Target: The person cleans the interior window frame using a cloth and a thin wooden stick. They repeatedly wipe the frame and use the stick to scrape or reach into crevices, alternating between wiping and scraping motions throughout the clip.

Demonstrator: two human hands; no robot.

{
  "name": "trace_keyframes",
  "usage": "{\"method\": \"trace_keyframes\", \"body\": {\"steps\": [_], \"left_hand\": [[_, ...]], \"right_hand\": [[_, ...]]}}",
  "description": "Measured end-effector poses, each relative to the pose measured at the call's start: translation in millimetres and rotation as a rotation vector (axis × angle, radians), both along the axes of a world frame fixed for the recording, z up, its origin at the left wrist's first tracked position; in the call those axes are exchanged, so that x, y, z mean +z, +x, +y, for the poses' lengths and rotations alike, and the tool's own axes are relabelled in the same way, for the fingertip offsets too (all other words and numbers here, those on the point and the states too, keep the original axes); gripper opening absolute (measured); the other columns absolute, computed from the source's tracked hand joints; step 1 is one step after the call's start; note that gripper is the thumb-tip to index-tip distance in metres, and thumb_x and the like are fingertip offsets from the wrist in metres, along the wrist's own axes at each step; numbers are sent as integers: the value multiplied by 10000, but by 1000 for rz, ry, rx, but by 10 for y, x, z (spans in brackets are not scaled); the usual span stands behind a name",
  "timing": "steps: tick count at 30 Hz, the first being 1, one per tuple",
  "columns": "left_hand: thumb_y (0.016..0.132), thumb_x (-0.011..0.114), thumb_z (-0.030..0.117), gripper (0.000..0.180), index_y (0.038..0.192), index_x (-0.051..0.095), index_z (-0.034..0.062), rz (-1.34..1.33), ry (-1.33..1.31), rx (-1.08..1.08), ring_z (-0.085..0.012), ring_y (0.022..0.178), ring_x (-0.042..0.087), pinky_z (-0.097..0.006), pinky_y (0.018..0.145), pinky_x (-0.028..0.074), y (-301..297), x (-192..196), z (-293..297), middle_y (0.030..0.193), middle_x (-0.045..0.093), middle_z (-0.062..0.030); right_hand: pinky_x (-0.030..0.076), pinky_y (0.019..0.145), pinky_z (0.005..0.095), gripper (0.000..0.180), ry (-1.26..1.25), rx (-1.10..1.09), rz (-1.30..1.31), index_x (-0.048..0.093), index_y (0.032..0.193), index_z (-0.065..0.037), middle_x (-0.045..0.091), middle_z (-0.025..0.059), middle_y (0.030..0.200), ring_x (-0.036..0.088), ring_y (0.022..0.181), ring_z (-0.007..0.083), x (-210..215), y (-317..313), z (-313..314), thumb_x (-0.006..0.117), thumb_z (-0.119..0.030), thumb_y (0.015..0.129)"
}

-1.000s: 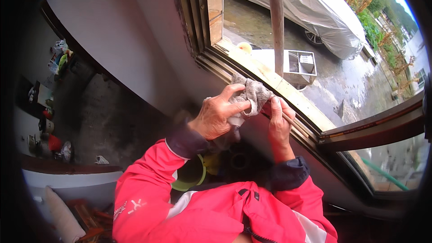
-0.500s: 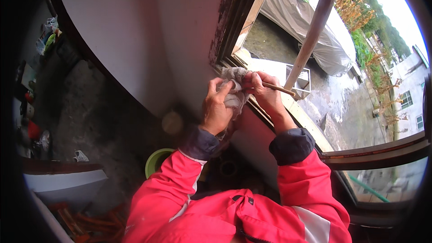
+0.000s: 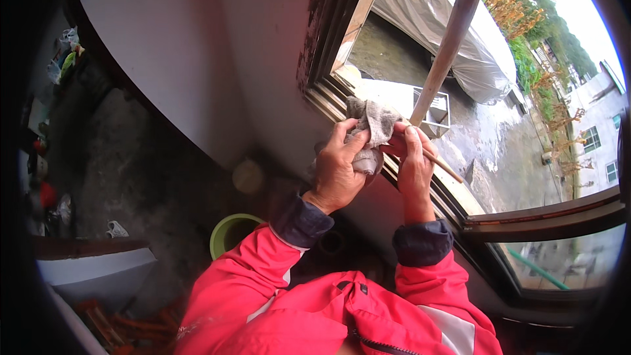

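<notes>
A damp-looking grey cloth (image 3: 380, 123) is bunched over the window track, and my left hand (image 3: 338, 167) is closed around its lower left part. On its right side my right hand (image 3: 415, 164) pinches a thin wooden stick (image 3: 445, 167), whose free end slants down to the right over the sill. The stick's other end runs in toward the cloth and is hidden by fingers and fabric. Both hands are just above the brown window frame (image 3: 328, 95), close together.
Outside the opening a thick wooden pole (image 3: 453, 39) slants up past a white metal-framed box (image 3: 437, 113) and a covered bulky shape (image 3: 447, 33). A sliding sash (image 3: 545, 227) stands at the right. Below, a green bucket (image 3: 223, 236) is beside my left arm; a pale wall (image 3: 171, 46) rises left.
Both hands have moved right and slightly down along the window track, carrying the cloth and stick with them. The stick now points more steeply downward.
</notes>
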State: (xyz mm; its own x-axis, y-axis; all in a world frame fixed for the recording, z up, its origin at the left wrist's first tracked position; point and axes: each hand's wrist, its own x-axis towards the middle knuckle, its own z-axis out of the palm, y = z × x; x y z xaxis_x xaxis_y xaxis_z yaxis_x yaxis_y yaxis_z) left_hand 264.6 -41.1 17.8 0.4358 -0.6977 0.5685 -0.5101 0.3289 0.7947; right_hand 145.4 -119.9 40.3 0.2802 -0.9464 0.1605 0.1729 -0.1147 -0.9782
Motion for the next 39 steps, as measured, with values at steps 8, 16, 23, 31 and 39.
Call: {"method": "trace_keyframes", "body": {"steps": [8, 16, 23, 31, 39], "left_hand": [[718, 634, 9, 385, 1100, 591, 22, 130, 12, 155, -358, 1006, 568, -371, 847, 477, 107, -215, -6, 1147, 539, -164], [698, 606, -65, 406, 1101, 583, -19, 48, -35, 199, -340, 1015, 570, -363, 872, 464, 407, -163, -46, 1126, 564, -160], [707, 536, -101, 435, 1125, 580, 10, 498, -111, -114, -176, 929, 601, -279, 832, 477, 167, -53, 282, 1053, 605, -79], [954, 494, 293, 379, 1218, 552, 27, 1126, -225, -502, -321, 1013, 625, -460, 880, 525, 479, -248, 962, 1156, 610, -183], [955, 501, 293, 431, 1269, 504, -2, 1132, -204, -487, -307, 1003, 626, -420, 847, 544, 488, -240, 1344, 1164, 597, -202]], "right_hand": [[538, 658, 245, 252, -395, 176, 571, 643, 960, 40, 643, 56, 793, 605, 696, 101, 36, 435, -169, 496, -164, 968], [524, 743, 291, 297, -40, 120, -75, 608, 1122, 24, 660, 94, 984, 631, 831, 141, -251, 772, 36, 465, -198, 986], [551, 612, 309, 294, 62, 187, -18, 585, 954, 26, 657, 176, 857, 669, 685, 250, 171, -240, -91, 440, -229, 975], [534, 657, 259, 251, -86, 231, 180, 624, 947, 47, 667, 128, 835, 654, 732, 174, 404, -294, -109, 491, -165, 964], [501, 741, 235, 237, -301, 296, 423, 649, 1008, 13, 676, 53, 888, 639, 818, 117, -66, 464, -248, 487, -158, 976]]}}
